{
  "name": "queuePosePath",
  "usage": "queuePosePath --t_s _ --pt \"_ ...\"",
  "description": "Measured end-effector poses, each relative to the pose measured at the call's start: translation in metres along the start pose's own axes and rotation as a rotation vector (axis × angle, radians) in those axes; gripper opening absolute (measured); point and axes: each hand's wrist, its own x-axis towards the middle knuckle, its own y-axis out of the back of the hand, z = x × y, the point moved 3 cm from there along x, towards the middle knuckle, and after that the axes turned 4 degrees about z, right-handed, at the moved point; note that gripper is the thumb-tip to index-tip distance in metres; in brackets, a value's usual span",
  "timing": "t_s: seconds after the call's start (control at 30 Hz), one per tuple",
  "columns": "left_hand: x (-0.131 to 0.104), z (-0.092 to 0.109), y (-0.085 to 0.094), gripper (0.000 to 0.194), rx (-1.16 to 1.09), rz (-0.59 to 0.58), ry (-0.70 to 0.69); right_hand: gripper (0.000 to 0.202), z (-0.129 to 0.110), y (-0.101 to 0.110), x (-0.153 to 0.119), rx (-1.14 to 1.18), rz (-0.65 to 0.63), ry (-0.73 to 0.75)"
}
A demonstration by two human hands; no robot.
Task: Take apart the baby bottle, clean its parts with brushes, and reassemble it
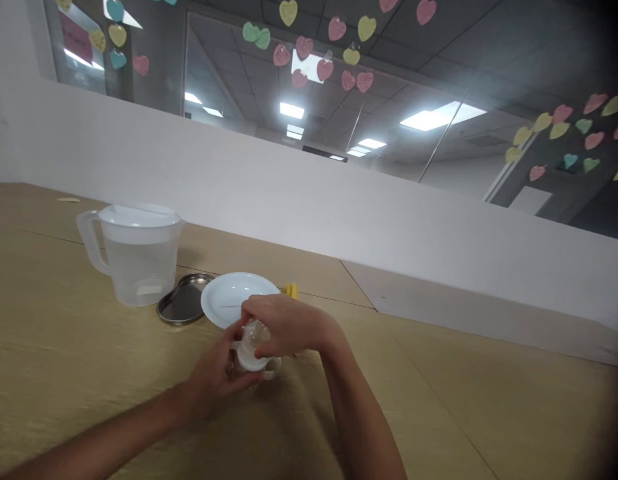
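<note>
A small clear bottle (pixel 251 353) with a white collar, a transparent domed top and side handles stands between my hands, near the middle of the view. My left hand (pixel 216 373) is wrapped round its lower left side. From above and the right, my right hand (pixel 283 325) grips the domed top, fingers behind it and thumb in front. Just behind them lies a white plate (pixel 223 297), partly covered by my right hand. A thin line, too small to identify, shows on the plate.
Left of the plate is a metal kidney-shaped tray (pixel 187 300). A lidded translucent pitcher (pixel 141 260) stands farther left, its handle to the left. Something yellow (pixel 291 290) lies behind my right hand. A white wall (pixel 289 193) with windows above borders the wooden table (pixel 113 360).
</note>
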Motion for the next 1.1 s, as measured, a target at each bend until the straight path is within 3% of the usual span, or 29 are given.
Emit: queuePosePath --t_s 0.5,0.77,0.83,0.9,1.0,1.1 --pt "0.002 0.007 0.004 0.062 0.057 0.052 -0.009 0.039 0.017 0.001 0.008 0.24 -0.126 0.08" --pt "-0.005 0.009 0.009 0.066 0.126 0.046 -0.042 0.04 0.016 -0.001 0.007 0.226 -0.109 0.087" --pt "-0.007 0.012 0.026 0.062 0.192 0.109 -0.127 0.041 0.016 -0.002 0.006 0.207 -0.097 0.082" --pt "-0.004 0.01 0.06 0.056 0.277 0.297 -0.202 0.044 0.016 -0.003 0.006 0.18 -0.08 0.054" --pt "0.014 -0.01 0.138 0.052 0.354 0.802 -0.226 0.047 0.016 -0.004 0.006 0.131 -0.058 0.022" --pt "0.041 -0.048 0.218 0.046 0.395 1.194 -0.009 0.054 0.014 -0.002 0.005 0.108 -0.052 0.019"
